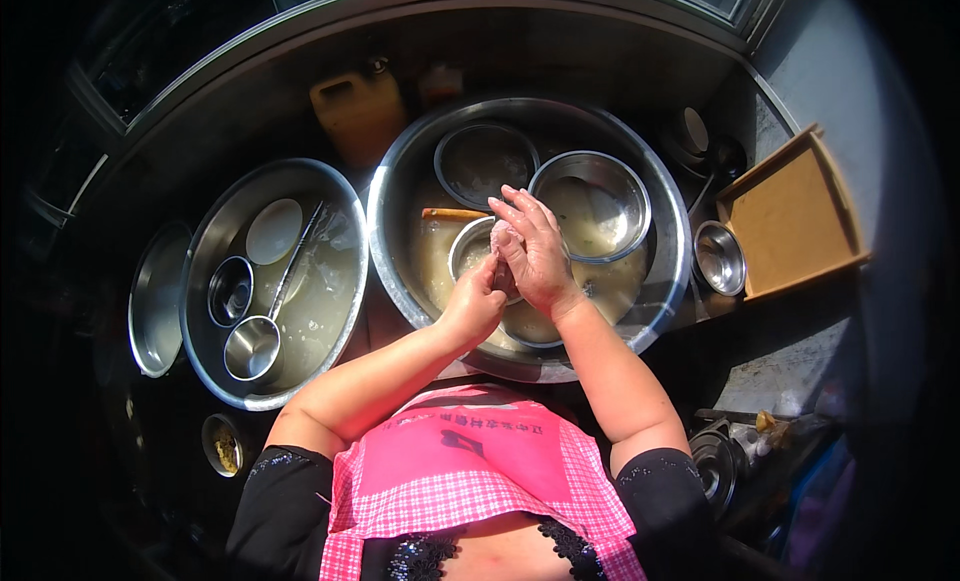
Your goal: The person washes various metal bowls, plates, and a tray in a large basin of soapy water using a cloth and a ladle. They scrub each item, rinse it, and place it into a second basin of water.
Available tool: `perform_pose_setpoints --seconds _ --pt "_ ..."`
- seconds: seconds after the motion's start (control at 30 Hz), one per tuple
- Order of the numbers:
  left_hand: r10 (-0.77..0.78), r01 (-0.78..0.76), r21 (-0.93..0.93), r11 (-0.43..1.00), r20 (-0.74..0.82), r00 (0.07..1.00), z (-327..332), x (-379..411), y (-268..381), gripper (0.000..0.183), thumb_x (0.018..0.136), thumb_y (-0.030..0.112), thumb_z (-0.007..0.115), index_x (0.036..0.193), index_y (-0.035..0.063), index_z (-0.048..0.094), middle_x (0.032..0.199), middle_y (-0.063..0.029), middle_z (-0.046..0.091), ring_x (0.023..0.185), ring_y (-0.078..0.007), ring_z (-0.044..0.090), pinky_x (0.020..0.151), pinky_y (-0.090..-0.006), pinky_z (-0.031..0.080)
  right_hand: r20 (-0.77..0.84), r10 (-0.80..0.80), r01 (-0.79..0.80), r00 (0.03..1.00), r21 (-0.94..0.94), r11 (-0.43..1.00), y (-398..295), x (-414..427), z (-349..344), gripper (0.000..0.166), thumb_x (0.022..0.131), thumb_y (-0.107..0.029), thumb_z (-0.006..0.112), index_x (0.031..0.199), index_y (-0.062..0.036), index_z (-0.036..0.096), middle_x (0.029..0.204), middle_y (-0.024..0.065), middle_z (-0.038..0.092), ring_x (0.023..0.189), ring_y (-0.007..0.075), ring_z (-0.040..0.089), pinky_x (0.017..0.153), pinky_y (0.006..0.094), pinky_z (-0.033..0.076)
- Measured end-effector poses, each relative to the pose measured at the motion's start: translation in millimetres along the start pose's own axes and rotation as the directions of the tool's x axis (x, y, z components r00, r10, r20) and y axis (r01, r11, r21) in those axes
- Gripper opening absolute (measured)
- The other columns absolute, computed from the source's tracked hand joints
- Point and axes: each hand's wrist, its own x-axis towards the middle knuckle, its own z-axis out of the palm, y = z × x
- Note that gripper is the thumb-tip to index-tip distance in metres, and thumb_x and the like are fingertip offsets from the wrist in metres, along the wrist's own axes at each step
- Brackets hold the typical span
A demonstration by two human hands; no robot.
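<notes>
Both hands meet over a large metal basin (381,228) of cloudy water. My right hand (536,254) presses a pinkish, wet cloth or scrubber (504,236) with its thumb, the other fingers spread. My left hand (476,299) pinches the rim or handle of a small metal bowl or pan (466,252); just what its fingers grip is partly hidden between the hands. Around them in the basin lie a steel bowl (600,206) holding some water, a darker round bowl (486,161) at the back and an orange-brown stick or handle (454,214).
At the left a second metal basin (360,281) holds a ladle (253,348), a white bowl (274,231) and a small dark bowl (231,291). A yellow plastic jug (360,115) stands behind. A tan tray (795,213) and a small steel bowl (720,258) are at the right.
</notes>
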Motion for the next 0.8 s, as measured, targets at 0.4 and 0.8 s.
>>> perform_pose_setpoints --seconds 0.4,0.8 --pt "-0.011 0.058 -0.628 0.776 0.079 0.997 -34 9 38 0.053 0.063 -0.014 0.039 0.111 0.001 0.057 0.095 -0.0064 0.064 0.084 -0.0154 0.061 0.073 -0.0228 0.047 0.334 0.716 -0.361 0.612 0.925 -0.123 -24 -6 19 0.048 0.104 -0.04 0.033 0.137 -0.0074 0.042 0.137 0.0088 0.048 0.125 0.0204 0.047 0.105 0.0357 0.039" --pt "-0.117 -0.081 0.3 0.951 0.588 0.8 -47 -13 38 0.03 0.092 0.002 0.054 0.121 0.0032 0.058 0.103 -0.0119 0.066 0.101 -0.0153 0.058 0.094 -0.0272 0.042 0.059 0.677 -0.31 0.734 0.915 0.257 32 9 -18 0.05 0.104 -0.037 0.035 0.141 -0.003 0.042 0.134 0.009 0.053 0.121 0.0151 0.05 0.103 0.0284 0.038"
